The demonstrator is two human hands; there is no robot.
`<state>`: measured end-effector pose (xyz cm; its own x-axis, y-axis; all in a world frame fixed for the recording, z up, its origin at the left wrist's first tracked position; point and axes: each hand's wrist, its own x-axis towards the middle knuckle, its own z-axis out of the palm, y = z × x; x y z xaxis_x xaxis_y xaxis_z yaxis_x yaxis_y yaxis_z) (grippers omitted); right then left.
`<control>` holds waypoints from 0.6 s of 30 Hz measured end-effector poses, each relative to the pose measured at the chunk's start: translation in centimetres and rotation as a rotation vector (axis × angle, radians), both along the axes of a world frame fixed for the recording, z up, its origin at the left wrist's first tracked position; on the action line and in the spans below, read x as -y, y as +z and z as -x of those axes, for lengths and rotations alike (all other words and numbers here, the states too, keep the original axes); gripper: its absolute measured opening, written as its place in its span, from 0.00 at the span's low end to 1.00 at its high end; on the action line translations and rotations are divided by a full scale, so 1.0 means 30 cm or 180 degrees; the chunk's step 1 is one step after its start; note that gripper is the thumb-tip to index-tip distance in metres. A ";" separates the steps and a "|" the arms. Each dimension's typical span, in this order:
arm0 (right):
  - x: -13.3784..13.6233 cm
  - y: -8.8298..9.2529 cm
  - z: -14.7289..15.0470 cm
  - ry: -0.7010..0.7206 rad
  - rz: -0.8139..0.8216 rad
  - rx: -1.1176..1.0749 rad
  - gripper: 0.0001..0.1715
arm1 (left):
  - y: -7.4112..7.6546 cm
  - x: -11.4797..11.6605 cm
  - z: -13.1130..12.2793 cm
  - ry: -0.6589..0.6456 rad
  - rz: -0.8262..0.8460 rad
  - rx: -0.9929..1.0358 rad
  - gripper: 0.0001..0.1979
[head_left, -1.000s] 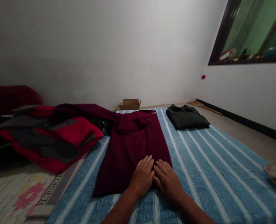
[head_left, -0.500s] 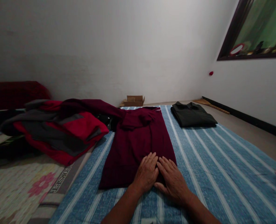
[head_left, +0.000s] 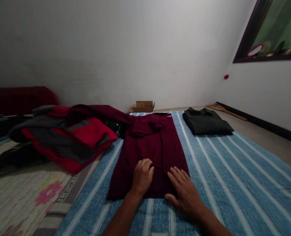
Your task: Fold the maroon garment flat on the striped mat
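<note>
A maroon long-sleeved top [head_left: 150,150] lies spread on the striped sheet, its hem towards me. One sleeve is folded across its upper part; the other stretches left over a red and grey jacket [head_left: 96,131]. Over the lower middle of the top is my left hand [head_left: 142,176], its fingers loosely bent and nothing seen in them. Flat on the lower right edge rests my right hand [head_left: 183,190], fingers stretched out, the thumb near the hem.
A blue sheet with white stripes [head_left: 216,177] covers the bed. To the right at the back sits a folded dark garment [head_left: 206,121]. A cardboard box [head_left: 144,106] stands by the wall. On the left are dark clothes [head_left: 19,159] and a floral blanket [head_left: 22,193].
My left hand has moved left, away from my right hand, and its fingers are more bent. My right hand stays on the top's lower right. The view has shifted slightly.
</note>
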<state>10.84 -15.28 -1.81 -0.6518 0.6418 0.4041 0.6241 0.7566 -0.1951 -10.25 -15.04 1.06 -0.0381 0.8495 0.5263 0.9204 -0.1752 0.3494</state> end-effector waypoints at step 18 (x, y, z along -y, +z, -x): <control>-0.003 -0.002 -0.002 0.0030 -0.0095 -0.0107 0.35 | -0.013 -0.007 -0.015 0.0519 0.0579 -0.0115 0.08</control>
